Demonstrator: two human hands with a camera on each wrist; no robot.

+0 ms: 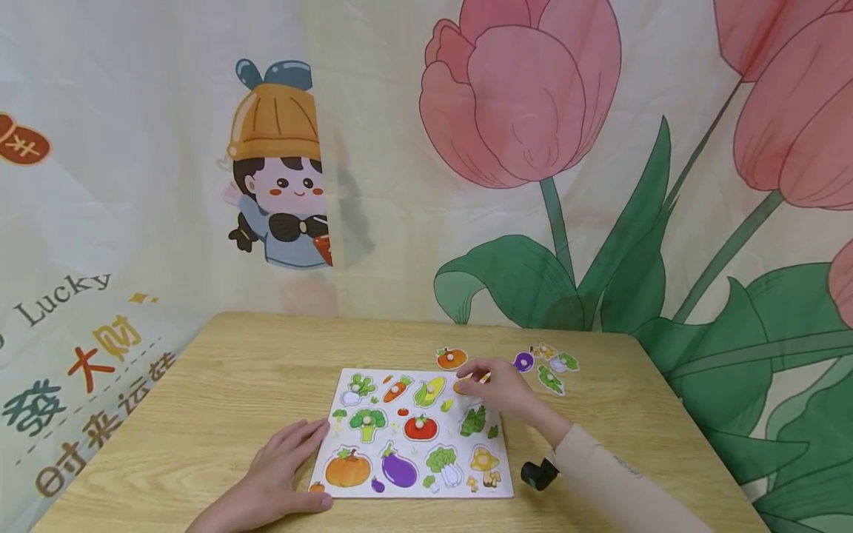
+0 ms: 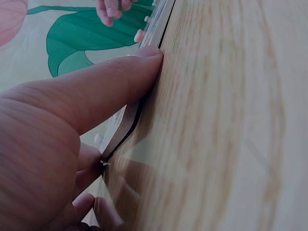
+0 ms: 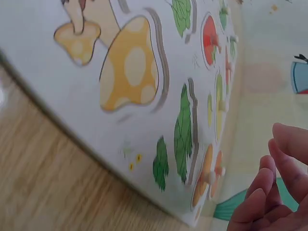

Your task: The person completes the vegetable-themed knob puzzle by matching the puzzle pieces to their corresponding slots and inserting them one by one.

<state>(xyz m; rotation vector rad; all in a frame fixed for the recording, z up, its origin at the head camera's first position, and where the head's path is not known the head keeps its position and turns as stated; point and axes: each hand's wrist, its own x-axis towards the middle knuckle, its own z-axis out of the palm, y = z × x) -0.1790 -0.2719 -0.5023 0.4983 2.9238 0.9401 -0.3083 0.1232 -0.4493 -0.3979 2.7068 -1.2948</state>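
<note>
A white vegetable peg puzzle board (image 1: 413, 494) lies flat on the wooden table (image 1: 220, 385). My left hand (image 1: 280, 468) rests flat beside it, with straight fingers (image 2: 101, 96) against the board's left edge (image 2: 126, 124). My right hand (image 1: 498, 386) hovers over the board's top right corner. Its fingers (image 3: 272, 190) are loosely bent and hold nothing. Just under them an orange piece with a peg (image 3: 208, 177) sits in its slot. Mushroom (image 3: 127, 67), pumpkin (image 1: 347, 469), eggplant (image 1: 399, 471) and several other pieces fill the board.
Loose pieces lie on the table beyond the board: an orange one (image 1: 451, 358), a purple one (image 1: 523, 361) and a small cluster (image 1: 554, 368) to its right. A printed cloth backdrop (image 1: 506, 185) hangs behind the table. A black wrist camera (image 1: 538, 474) sits on my right forearm.
</note>
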